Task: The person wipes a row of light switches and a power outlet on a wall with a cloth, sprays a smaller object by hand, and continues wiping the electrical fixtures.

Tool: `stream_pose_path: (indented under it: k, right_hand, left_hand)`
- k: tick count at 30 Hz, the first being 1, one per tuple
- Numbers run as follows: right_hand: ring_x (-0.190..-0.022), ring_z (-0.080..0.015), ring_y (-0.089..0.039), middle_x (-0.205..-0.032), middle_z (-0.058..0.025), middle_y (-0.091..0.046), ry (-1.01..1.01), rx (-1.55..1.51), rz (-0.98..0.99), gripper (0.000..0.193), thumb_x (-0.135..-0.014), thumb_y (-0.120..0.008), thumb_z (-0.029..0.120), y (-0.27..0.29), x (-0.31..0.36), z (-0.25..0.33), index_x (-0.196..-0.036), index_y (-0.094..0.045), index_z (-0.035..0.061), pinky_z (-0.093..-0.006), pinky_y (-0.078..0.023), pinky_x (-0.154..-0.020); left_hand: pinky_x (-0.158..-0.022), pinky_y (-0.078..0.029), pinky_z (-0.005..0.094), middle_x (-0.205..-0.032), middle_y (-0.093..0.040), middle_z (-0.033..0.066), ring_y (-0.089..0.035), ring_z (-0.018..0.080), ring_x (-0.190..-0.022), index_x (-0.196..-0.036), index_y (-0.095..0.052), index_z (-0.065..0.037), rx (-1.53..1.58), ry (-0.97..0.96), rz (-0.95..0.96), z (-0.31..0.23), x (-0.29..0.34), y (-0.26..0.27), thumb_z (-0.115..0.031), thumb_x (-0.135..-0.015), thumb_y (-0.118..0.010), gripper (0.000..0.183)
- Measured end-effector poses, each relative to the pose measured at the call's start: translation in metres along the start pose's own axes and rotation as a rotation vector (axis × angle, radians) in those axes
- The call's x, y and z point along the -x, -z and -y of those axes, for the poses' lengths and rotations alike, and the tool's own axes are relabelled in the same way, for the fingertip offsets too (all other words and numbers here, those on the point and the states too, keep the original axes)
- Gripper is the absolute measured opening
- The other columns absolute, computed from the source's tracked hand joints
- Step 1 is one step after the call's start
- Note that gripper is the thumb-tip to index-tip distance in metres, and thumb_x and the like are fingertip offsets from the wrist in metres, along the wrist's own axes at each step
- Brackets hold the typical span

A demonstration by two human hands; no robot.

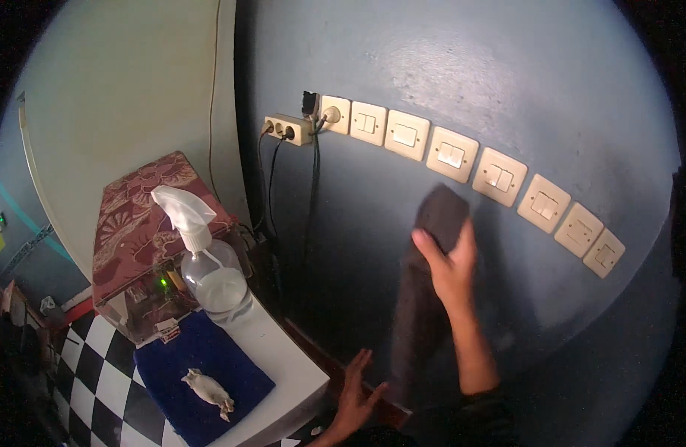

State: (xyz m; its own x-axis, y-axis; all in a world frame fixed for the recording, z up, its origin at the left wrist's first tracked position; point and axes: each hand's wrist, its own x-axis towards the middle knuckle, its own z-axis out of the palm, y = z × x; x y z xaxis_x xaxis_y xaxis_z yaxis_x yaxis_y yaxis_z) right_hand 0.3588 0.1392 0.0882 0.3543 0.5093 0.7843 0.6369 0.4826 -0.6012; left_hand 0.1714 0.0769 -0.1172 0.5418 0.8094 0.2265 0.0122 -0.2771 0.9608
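My right hand (455, 272) grips a dark grey-brown cloth (440, 212), its thumb and fingers closed round the upper part. The rest of the cloth hangs down in front of the blue-grey wall (343, 246), slightly blurred. Its bunched top is just below a row of cream wall switches, near a double switch (452, 154). Whether the cloth presses on the wall I cannot tell. Lower down, my left hand (354, 395) has its fingers spread and holds nothing. It is beside the white tabletop (291, 350).
On the left, a clear spray bottle (216, 279) stands by a box with a patterned red cover (145, 216). A crumpled white item (209, 391) lies on a folded blue cloth (246, 372). Cords hang from a plugged-in socket strip (289, 129). The floor is checkered (97, 372).
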Motion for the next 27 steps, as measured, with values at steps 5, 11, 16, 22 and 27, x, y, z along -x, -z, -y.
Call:
stream_pose_path:
  k: [5,11,16,22,27]
  right_hand:
    - [-0.094,-0.0377,-0.061,-0.108,-0.0226,-0.051,0.385,0.77,0.164,0.035,-0.087,-0.062,0.016,-0.062,-0.089,-0.013,-0.116,-0.054,-0.0034,-0.0418,-0.054,-0.076]
    - [-0.08,-0.03,-0.067,-0.093,-0.018,-0.059,0.583,1.236,0.325,0.028,-0.087,-0.055,0.011,-0.126,-0.158,-0.039,-0.112,-0.061,0.0022,-0.0388,-0.057,-0.063]
    - [-0.072,-0.0263,-0.067,-0.085,-0.0133,-0.063,0.562,1.524,0.291,0.029,-0.088,-0.051,0.014,-0.168,-0.22,-0.048,-0.112,-0.064,0.0068,-0.0355,-0.053,-0.056]
    - [-0.069,-0.0232,-0.066,-0.084,-0.0118,-0.063,0.714,1.642,0.372,0.026,-0.088,-0.052,0.015,-0.159,-0.199,-0.064,-0.108,-0.068,0.0103,-0.0336,-0.051,-0.053]
    - [-0.073,-0.0273,-0.068,-0.086,-0.013,-0.064,0.651,1.524,0.478,0.025,-0.084,-0.058,0.016,-0.149,-0.198,-0.049,-0.107,-0.068,0.0139,-0.0389,-0.052,-0.057]
  left_hand:
    - [-0.105,-0.039,0.046,-0.149,-0.025,0.0207,-0.042,0.0317,-0.131,-0.148,-0.023,-0.008,0.201,0.111,0.112,-0.008,-0.016,0.019,-0.023,-0.092,-0.065,0.072]
    - [-0.104,-0.039,0.0461,-0.147,-0.029,0.0183,-0.046,0.0297,-0.127,-0.146,-0.028,-0.006,0.191,-0.064,0.065,-0.008,-0.036,0.03,-0.024,-0.095,-0.059,0.063]
    - [-0.109,-0.031,0.0516,-0.148,-0.029,0.0187,-0.034,0.0343,-0.136,-0.143,-0.035,-0.007,0.094,-0.073,0.114,0.01,-0.036,0.021,-0.029,-0.092,-0.062,0.062]
    - [-0.108,-0.033,0.0525,-0.147,-0.026,0.0212,-0.037,0.0376,-0.133,-0.14,-0.042,-0.008,0.04,-0.16,0.016,0.007,-0.037,0.025,-0.032,-0.091,-0.063,0.058]
    - [-0.107,-0.035,0.0521,-0.147,-0.026,0.0229,-0.042,0.0389,-0.129,-0.14,-0.041,-0.007,0.02,-0.198,0.019,0.005,-0.038,0.028,-0.031,-0.092,-0.062,0.057]
